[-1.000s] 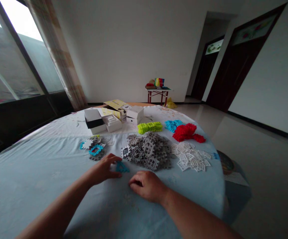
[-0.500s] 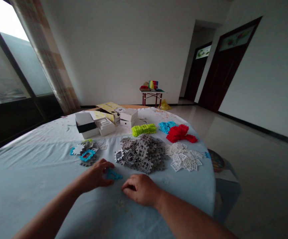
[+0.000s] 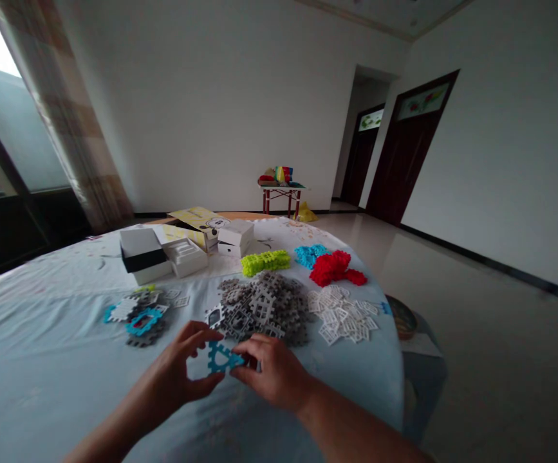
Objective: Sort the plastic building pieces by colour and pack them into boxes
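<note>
A blue triangular building piece (image 3: pixel 219 357) with toothed edges and a hole in its middle is between my hands. My left hand (image 3: pixel 189 363) grips its left side, thumb below and fingers above. At its right-hand point, the thumb and fingers of my right hand (image 3: pixel 271 370) pinch it. Just beyond my hands rises a heap of grey toothed pieces (image 3: pixel 264 302). Left of it lie a blue square frame (image 3: pixel 144 321) and a white toothed piece (image 3: pixel 125 309), among more grey ones.
White window-like pieces (image 3: pixel 341 315) are spread at the right. Behind the grey heap sit stacks of lime green (image 3: pixel 265 262), blue (image 3: pixel 310 255) and red pieces (image 3: pixel 331 267). White boxes (image 3: pixel 185 257) and a yellow carton (image 3: pixel 196 218) stand farther back. A stool (image 3: pixel 423 360) is beside the table's right edge.
My right hand has closed on the right corner of the blue triangle, which it was apart from before. The triangle now shows its face more fully. The camera view has shifted.
</note>
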The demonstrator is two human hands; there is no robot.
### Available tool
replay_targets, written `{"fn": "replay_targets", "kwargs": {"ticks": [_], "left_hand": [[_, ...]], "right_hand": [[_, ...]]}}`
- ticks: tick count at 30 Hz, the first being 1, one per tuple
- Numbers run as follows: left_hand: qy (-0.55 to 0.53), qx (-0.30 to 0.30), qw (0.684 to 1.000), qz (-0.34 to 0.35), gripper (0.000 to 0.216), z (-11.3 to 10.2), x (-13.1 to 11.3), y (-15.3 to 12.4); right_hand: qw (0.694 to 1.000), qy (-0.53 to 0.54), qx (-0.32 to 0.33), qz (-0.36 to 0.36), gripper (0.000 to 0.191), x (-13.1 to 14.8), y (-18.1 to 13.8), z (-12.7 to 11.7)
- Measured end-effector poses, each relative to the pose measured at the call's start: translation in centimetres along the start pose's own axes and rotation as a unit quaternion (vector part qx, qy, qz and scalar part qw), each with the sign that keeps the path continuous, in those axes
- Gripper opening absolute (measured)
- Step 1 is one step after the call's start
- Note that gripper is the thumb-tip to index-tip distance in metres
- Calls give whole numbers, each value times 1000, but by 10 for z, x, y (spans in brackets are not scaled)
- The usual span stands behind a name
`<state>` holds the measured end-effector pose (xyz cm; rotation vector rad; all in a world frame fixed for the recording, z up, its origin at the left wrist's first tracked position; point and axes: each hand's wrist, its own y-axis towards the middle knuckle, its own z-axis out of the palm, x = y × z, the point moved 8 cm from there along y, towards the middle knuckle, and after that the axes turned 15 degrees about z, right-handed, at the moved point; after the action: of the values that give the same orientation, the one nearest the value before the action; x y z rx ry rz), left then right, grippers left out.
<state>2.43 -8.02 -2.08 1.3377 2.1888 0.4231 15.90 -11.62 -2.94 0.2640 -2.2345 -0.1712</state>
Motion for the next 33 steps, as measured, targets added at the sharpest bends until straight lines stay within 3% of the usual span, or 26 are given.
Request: {"fn": "replay_targets", "kwargs": {"ticks": [4,10,14,19,22,26,33], "left_hand": [[23,-43,999,16,39,-4,-4,2],[58,-70,995,46,44,-6,-11,3],[68,-109,992,11,61,-15,1,-3],[37,-177,975,-131,49,-28,48,-25],[5,-200,961,-193,46,-26,74,-38],[-19,-203,953,-222,42,-18,92,-46],[-32,-202,951,-234,39,-12,96,-50]], "right_hand": [[1000,-6,5,-18,35,6,-4,-8],[994,-95,-3,-52,24,19,-6,-20],[983,-149,-71,-77,21,21,12,-61],[950,-218,-223,5,23,-25,66,-151],[909,-315,-245,117,24,-71,101,-183],[854,-429,-209,210,25,-115,135,-187],[822,-478,-182,250,21,-150,169,-167]]}}
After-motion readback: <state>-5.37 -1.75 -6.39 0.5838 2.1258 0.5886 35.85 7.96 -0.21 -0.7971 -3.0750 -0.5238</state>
